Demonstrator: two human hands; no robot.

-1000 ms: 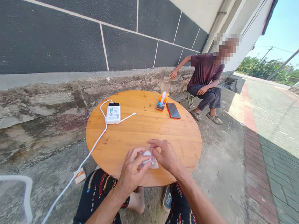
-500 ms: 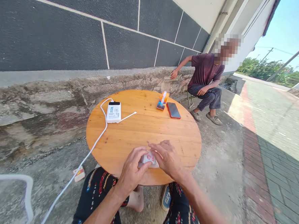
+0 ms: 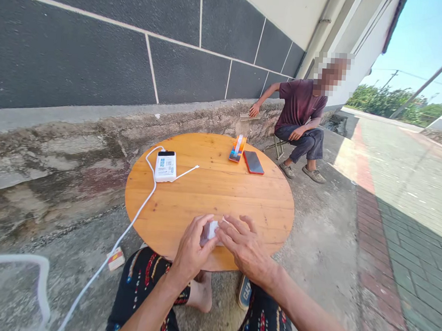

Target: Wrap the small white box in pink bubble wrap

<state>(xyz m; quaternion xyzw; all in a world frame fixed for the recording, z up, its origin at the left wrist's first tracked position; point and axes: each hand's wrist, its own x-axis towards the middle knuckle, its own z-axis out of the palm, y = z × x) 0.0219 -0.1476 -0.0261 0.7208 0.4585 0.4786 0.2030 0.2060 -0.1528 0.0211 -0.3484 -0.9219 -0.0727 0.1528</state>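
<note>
Pinches white packet [image 3: 212, 229] in left hand [image 3: 194, 241], with right hand [image 3: 249, 247] partly spread just beside, grip unclear, and round wooden table [image 3: 204, 197] beneath.

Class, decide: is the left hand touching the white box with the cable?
Apart: the head view shows a stretch of wooden tabletop between the left hand and the white box.

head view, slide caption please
Left hand and right hand around a small white object at a round wooden table.
</note>
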